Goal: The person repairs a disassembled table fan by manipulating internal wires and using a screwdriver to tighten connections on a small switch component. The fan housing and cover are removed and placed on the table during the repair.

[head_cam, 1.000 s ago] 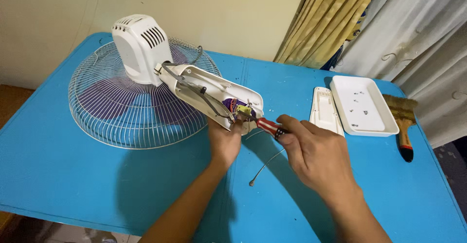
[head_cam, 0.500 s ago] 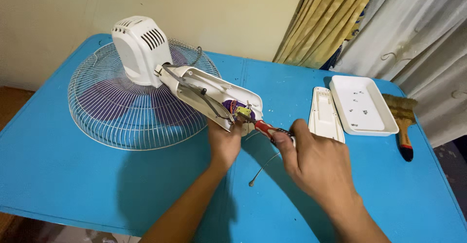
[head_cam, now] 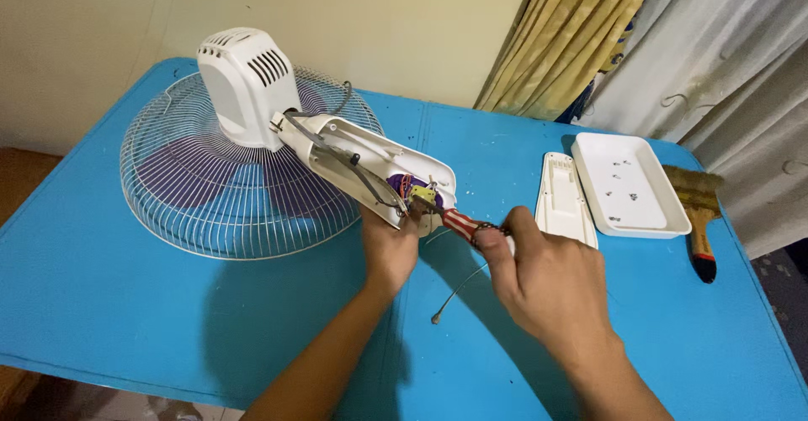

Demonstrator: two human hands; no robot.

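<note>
Holding several small screws, scattered loose on its floor: white rectangular tray (head_cam: 652, 210) at the right of the blue table (head_cam: 126, 303). Just beside the tray, nearly touching its left wall: long white cover panel (head_cam: 562, 200), lying flat. Right of the tray: paintbrush (head_cam: 699, 219) with a red-and-black handle. Gripping the lower end of the opened fan neck housing (head_cam: 370, 168) from beneath: left hand (head_cam: 389, 248), fingers curled shut, fingertips hidden behind the plastic. Closed around the red-striped handle of a screwdriver (head_cam: 459, 223): right hand (head_cam: 547, 282), tip of the tool buried among the wires and purple part inside the housing, too small to make out. Lying face-down behind: fan grille (head_cam: 210, 202) with white motor casing (head_cam: 244, 84) on top. Resting between the forearms: thin loose wire (head_cam: 459, 290).
</note>
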